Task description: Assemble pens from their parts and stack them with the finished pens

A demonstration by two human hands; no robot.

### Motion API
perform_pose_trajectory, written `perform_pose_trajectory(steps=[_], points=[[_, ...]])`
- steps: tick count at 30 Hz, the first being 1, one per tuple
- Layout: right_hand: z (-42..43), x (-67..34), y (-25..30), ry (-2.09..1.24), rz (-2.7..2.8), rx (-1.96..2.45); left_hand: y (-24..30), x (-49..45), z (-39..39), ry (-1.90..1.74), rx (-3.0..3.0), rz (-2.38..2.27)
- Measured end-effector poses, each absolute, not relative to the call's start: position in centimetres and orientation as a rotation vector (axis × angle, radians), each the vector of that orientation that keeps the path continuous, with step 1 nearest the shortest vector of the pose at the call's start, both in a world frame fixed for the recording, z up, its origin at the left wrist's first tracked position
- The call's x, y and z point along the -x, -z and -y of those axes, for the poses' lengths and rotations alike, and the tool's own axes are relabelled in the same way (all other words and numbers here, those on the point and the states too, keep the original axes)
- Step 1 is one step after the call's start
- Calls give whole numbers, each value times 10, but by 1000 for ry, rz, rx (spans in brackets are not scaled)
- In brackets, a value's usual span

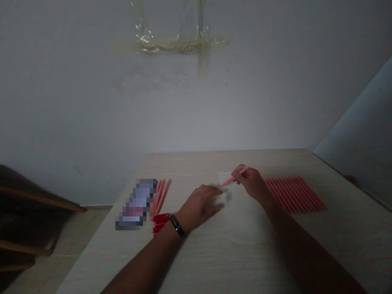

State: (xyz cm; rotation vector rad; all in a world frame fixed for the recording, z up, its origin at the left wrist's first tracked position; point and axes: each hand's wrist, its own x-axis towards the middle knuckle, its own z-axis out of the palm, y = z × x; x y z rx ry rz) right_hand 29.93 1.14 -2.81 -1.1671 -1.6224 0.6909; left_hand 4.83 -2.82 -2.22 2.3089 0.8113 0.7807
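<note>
My right hand (pixel 252 181) is closed around a pink pencil (pixel 230 180), its tip pointing left and down onto a white sheet of paper (pixel 246 218). A small grey mark sits on the paper just under the tip. My left hand (pixel 200 206) lies on the table at the paper's left edge, fingers curled down; whether it holds anything I cannot make out. A black band is on that wrist.
A row of several pink pencils (pixel 295 194) lies to the right of the paper. More pink pencils (pixel 161 196) and a blurred box (pixel 136 204) lie to the left, with red items (pixel 159 222) near my wrist. The wooden table (pixel 337 245) meets a white wall. A chair (pixel 27 212) stands at left.
</note>
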Motion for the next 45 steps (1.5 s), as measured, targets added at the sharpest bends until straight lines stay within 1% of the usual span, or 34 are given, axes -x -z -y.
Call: perform_pose_trajectory(steps=[3, 8, 19, 23, 25, 28, 35, 38, 45], points=[[-15, -307, 29, -639, 1659, 1248, 28, -51, 29, -608, -2485, -713], [-11, -301, 31, -559, 1798, 1277, 39, -52, 29, -482, -2556, -724], [-12, -307, 35, -375, 1793, 1398, 40, -50, 28, -413, -2588, -729], [-13, -307, 32, -347, 1664, 1402, 38, -48, 27, -405, -2588, -702], [-14, -306, 30, -421, 1588, 1341, 35, -47, 26, -458, -2552, -673], [-13, -299, 26, -636, 1476, 1176, 28, -46, 26, -586, -2418, -639], [6, -262, 27, -1154, 1267, 776, 27, -49, 24, -882, -1862, -828], [13, -250, 31, -1208, 1313, 730, 26, -51, 23, -1013, -1686, -802], [17, -241, 33, -1152, 1445, 812, 22, -52, 21, -1161, -1426, -763]])
